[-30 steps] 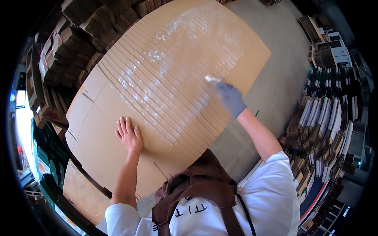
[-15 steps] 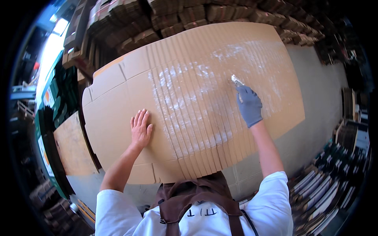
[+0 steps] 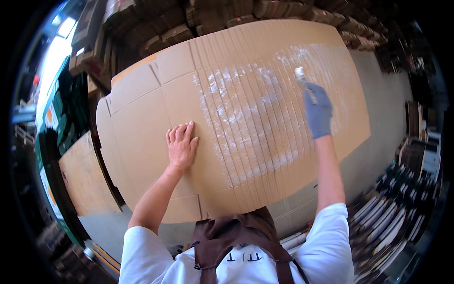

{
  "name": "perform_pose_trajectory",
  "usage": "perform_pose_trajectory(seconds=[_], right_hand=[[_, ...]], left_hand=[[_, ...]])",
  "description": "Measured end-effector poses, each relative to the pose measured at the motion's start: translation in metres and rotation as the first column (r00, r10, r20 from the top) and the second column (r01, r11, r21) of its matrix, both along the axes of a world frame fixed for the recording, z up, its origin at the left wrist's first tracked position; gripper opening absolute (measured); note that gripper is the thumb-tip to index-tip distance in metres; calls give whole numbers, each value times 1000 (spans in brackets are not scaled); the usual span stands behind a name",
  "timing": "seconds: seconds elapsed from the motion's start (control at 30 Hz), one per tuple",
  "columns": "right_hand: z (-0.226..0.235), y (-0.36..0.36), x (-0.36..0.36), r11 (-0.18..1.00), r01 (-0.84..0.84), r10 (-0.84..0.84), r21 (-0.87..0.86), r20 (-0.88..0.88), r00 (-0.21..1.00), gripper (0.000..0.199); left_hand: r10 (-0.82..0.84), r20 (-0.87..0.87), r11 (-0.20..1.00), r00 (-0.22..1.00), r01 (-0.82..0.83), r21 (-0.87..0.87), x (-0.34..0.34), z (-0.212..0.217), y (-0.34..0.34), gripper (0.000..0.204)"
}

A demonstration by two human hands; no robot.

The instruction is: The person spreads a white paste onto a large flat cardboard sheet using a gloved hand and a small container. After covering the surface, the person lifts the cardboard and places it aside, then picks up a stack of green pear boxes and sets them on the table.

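A fanned stack of flattened cardboard sheets (image 3: 246,128) lay spread across a grey table (image 3: 383,109), each sheet set a little past the one beneath it so that a narrow strip along every edge stayed bare. That overlap looked deliberate: it let one pass of a brush wet many edges at once. White glue streaks (image 3: 246,113) already covered the middle and far strips, just left of and beyond the gloved fingers.

The right hand (image 3: 318,112), in a blue glove, was closed around the handle of a small brush (image 3: 302,79), whose pale bristles touched the cardboard just beyond the fingertips. The grip looked firm, with the fingers wrapped fully round.

The left hand (image 3: 181,144) was bare and lay flat on the uncoated part of the stack, fingers (image 3: 182,131) extended and close together, holding nothing. Pressed down there, it seemed to keep the sheets from sliding under the brush strokes.

Beyond both sets of fingertips, piles of folded cartons (image 3: 203,19) stood along the far side. Another brown sheet (image 3: 87,180) lay well to the left of the bare hand. A brown apron (image 3: 236,241) over a white shirt showed at the near edge.
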State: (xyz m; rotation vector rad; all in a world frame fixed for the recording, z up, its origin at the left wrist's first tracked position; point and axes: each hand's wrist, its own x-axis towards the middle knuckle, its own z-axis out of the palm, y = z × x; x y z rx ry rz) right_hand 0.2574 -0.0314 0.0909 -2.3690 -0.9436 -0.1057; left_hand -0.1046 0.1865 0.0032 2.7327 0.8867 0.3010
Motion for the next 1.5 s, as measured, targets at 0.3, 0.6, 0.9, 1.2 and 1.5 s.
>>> perform_pose_trajectory(seconds=[0.3,0.6,0.9,1.2,1.5], right_hand=[[13,-289,-136,416,741,-526,528,-525,669,25],[-190,-393,-268,458,885,-735,88,-523,432,21],[-409,-359,-270,817,577,-467,-1,-588,661,25],[-615,-273,-203,950,301,-309,-81,-126,943,21],[-710,-221,-136,974,72,-72,-214,8,997,21]], left_hand=[[-72,75,997,995,70,27,-5,-19,-13,42],[-117,41,987,992,112,115,-6,-31,11,50],[11,-42,990,999,-5,138,-2,-26,21,56],[-24,-112,971,993,50,232,-13,-23,11,53],[6,-137,959,991,33,281,-13,-23,-2,54]])
